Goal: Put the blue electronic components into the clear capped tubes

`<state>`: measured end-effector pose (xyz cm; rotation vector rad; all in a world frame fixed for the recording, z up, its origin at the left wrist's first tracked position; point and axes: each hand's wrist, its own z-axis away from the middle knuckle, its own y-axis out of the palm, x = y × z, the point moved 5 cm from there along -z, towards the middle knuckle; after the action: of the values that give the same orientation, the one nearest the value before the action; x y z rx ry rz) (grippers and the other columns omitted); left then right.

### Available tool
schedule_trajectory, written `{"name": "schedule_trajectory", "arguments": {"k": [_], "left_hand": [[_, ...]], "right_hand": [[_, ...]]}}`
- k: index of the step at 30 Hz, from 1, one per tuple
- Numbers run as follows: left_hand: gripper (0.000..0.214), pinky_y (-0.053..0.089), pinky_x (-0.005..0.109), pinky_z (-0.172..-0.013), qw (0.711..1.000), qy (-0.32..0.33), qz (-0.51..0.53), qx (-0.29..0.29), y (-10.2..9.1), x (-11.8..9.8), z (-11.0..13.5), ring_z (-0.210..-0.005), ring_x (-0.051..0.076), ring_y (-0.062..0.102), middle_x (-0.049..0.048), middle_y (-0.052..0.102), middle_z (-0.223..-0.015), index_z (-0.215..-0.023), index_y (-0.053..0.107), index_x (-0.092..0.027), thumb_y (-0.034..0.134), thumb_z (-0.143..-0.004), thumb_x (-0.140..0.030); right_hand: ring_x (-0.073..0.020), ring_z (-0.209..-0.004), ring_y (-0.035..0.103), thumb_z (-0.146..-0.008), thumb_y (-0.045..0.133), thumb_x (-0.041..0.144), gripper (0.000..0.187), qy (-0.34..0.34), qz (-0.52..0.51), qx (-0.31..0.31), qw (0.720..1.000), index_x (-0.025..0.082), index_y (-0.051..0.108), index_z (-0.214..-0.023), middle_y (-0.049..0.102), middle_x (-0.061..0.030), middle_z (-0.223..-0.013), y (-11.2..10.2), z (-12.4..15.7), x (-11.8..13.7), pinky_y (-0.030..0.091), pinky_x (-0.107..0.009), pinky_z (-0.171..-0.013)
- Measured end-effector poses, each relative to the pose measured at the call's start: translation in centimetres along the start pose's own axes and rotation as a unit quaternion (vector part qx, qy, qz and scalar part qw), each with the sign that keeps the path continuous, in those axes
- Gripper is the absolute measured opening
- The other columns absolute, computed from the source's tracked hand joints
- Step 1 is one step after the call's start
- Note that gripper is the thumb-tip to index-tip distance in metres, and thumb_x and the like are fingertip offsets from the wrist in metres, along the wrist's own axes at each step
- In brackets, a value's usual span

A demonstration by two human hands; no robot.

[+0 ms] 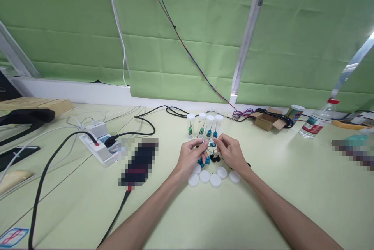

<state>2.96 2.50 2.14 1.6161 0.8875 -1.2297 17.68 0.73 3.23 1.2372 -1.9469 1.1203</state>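
Note:
My left hand (190, 155) is closed in a pinch on a thin wire-like piece (203, 136) that sticks up past the fingertips. Close beside it, my right hand (233, 152) also pinches, with a small blue part showing at its fingertips; what exactly it grips is too small to make out. Behind the hands stand several clear tubes with white caps, among them one tube (191, 126) with a green piece inside. Blue pieces (203, 162) and black pieces (215, 158) lie under the hands. Several round white lids (215, 180) are spread nearer to me.
A power strip (101, 152) with cables is at the left, near a blurred dark device (138, 162) on a black cable. At the back right are a small cardboard box (267, 119), a can (294, 114) and a water bottle (318, 121). Black cords run along the wall.

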Motion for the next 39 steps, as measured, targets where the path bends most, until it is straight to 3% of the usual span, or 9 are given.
{"name": "schedule_trajectory", "arguments": {"k": [17, 28, 39], "left_hand": [[0.031, 0.042, 0.024, -0.049, 1.0, 0.007, -0.022, -0.019, 0.0, -0.2, 0.1, -0.043, 0.011, 0.052, 0.0006, 0.06, -0.053, -0.084, 0.065, -0.012, 0.071, -0.072, -0.04], [0.031, 0.044, 0.023, -0.049, 0.999, -0.001, -0.019, -0.04, -0.1, 0.0, 0.0, -0.042, 0.011, 0.054, 0.0003, 0.06, -0.054, -0.083, 0.063, -0.012, 0.073, -0.071, -0.039], [0.034, 0.046, 0.024, -0.046, 0.998, 0.019, -0.02, -0.061, -0.5, 0.1, -0.3, -0.042, 0.011, 0.055, -0.001, 0.059, -0.056, -0.083, 0.062, -0.013, 0.074, -0.068, -0.041]], "right_hand": [[-0.0097, -0.046, 0.043, -0.089, 0.052, 0.038, 0.031, -0.006, -0.002, -0.009, 1.0, 0.019, 0.051, -0.065, 0.05, 0.0037, -0.053, -0.2, -0.2, 0.4, 0.035, -0.022, -0.047], [-0.0118, -0.051, 0.053, -0.087, 0.055, 0.035, 0.021, -0.03, 0.024, -0.032, 0.999, 0.017, 0.065, -0.082, 0.064, -0.0017, -0.068, 0.0, 0.0, 0.6, 0.044, -0.023, -0.052], [-0.0135, -0.051, 0.051, -0.089, 0.05, 0.043, 0.03, -0.028, 0.075, -0.067, 0.995, 0.018, 0.063, -0.08, 0.062, -0.0025, -0.065, -0.7, -0.3, 0.9, 0.042, -0.025, -0.053]]}}
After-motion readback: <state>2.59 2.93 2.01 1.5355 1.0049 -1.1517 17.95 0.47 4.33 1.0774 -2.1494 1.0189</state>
